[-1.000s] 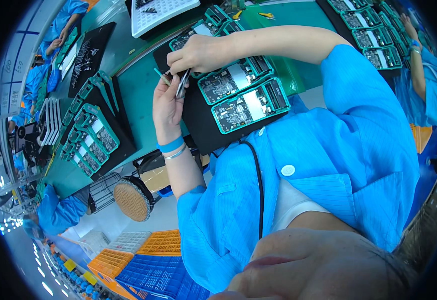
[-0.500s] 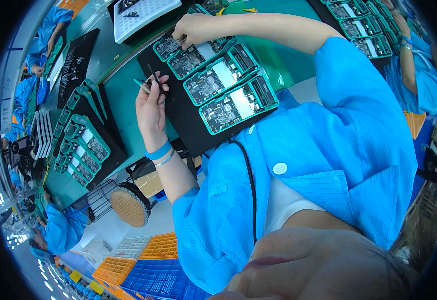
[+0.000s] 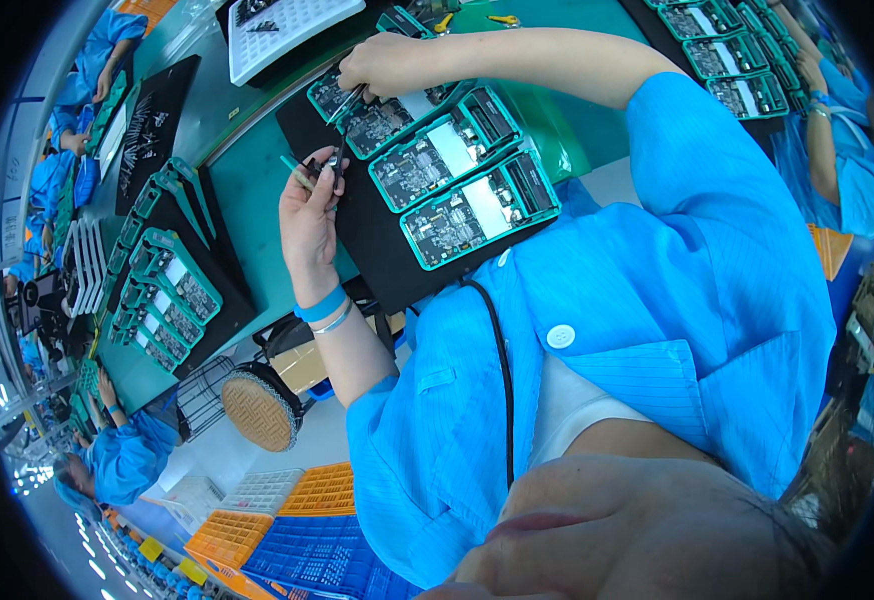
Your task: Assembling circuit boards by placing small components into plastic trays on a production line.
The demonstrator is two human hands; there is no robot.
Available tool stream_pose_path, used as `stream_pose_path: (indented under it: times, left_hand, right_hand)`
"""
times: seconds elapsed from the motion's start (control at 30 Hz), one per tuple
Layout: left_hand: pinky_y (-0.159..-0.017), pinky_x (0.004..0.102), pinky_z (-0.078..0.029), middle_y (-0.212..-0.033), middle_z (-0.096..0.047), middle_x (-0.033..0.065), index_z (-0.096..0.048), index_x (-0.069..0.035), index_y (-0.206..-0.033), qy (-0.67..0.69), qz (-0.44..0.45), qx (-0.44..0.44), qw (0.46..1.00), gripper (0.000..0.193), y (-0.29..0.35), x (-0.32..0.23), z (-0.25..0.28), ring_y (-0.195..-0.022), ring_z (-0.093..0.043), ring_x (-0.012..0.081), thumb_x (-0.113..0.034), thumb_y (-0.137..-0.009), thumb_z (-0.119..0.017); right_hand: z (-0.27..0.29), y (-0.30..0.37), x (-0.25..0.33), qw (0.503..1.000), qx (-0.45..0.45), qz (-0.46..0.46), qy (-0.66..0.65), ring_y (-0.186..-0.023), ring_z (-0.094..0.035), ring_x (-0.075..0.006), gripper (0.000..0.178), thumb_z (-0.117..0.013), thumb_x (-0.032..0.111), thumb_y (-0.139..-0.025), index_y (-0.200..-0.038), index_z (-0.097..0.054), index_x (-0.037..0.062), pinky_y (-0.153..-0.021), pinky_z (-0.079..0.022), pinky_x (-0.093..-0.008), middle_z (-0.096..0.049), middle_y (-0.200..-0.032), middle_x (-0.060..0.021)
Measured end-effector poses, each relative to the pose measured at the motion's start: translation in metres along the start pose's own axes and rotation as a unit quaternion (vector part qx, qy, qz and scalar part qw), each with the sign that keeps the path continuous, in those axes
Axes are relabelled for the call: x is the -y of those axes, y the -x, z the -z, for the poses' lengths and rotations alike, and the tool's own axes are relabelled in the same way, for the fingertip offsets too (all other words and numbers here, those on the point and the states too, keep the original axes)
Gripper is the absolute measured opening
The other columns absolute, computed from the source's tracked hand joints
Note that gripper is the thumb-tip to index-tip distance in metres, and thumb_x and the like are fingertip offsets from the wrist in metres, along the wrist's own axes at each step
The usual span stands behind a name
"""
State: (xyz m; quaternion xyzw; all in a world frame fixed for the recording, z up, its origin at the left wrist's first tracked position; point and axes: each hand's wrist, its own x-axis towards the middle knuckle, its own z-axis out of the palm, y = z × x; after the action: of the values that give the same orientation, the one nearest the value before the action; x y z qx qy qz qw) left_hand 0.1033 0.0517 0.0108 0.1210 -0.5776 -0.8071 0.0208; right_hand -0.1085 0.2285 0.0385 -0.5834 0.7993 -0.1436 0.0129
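My left hand (image 3: 309, 215), wearing a blue wristband, is raised at the left edge of the black mat (image 3: 362, 265). Its fingers are closed around small dark parts (image 3: 325, 168), too small to name, and a thin teal-tipped piece juts out. My right hand (image 3: 397, 65) reaches over the far end of a row of circuit boards in teal frames (image 3: 437, 165). Its fingers pinch slim dark tweezers (image 3: 353, 103), pointing down toward my left hand. The nearest framed board (image 3: 477, 212) lies face up, with a white block and a black part on it.
More framed boards stand on another mat at left (image 3: 167, 300) and at right (image 3: 727, 55). A white tray (image 3: 292, 40) with dark parts lies at the back. Beside the bench are a round woven stool (image 3: 260, 410) and stacked crates (image 3: 317, 555). Co-workers in blue sit around.
My left hand has moved slightly right and toward the boards. The tweezers in my right hand now show, angled down toward it. At far left, a co-worker's arm has shifted.
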Motion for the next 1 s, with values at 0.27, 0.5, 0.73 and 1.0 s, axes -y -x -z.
stream_pose_path:
  times: [0.27, 0.5, 0.73, 1.0]
  left_hand:
    - [-0.071, 0.0206, -0.048, -0.108, -0.070, 0.0112, -0.062, 0.003, -0.128, 0.018, 0.017, -0.003, 1.000, 0.030, 0.000, -0.004, -0.002, -0.082, -0.059, 0.0085, -0.006, -0.099, -0.066]
    - [-0.072, 0.0206, -0.047, -0.111, -0.069, 0.0115, -0.061, 0.003, -0.129, 0.066, 0.013, 0.057, 0.996, 0.032, 0.002, -0.001, 0.000, -0.083, -0.059, 0.0099, -0.005, -0.099, -0.065]
    - [-0.072, 0.0201, -0.046, -0.117, -0.068, 0.0141, -0.059, 0.003, -0.131, 0.093, 0.025, 0.091, 0.991, 0.033, 0.009, -0.002, -0.014, -0.086, -0.059, 0.0112, -0.005, -0.100, -0.064]
    - [-0.071, 0.0201, -0.044, -0.110, -0.069, 0.0069, -0.062, 0.004, -0.129, -0.001, -0.003, 0.067, 0.998, 0.029, 0.024, -0.005, -0.016, -0.084, -0.057, 0.0085, -0.011, -0.104, -0.059]
  right_hand:
    - [0.003, 0.002, 0.003, 1.000, 0.007, -0.019, -0.018, -0.094, -0.068, -0.0320, 0.015, -0.076, 0.010, -0.081, -0.092, -0.068, 0.0030, -0.080, -0.054, -0.0440, -0.065, -0.091, -0.0112]
    - [0.012, 0.025, 0.054, 0.951, -0.121, 0.212, -0.188, -0.085, -0.068, -0.0289, 0.024, -0.075, 0.012, -0.084, -0.106, -0.070, 0.0075, -0.070, -0.053, -0.0408, -0.064, -0.096, -0.0068]
    - [0.012, 0.042, 0.058, 0.966, -0.118, 0.222, -0.061, -0.077, -0.066, -0.0275, 0.022, -0.071, 0.008, -0.083, -0.106, -0.071, 0.0058, -0.060, -0.051, -0.0411, -0.059, -0.086, -0.0071]
    - [0.024, 0.066, 0.055, 0.990, 0.022, 0.024, -0.136, -0.088, -0.068, -0.0320, 0.014, -0.069, 0.011, -0.088, -0.100, -0.071, 0.0048, -0.074, -0.054, -0.0449, -0.064, -0.093, -0.0098]
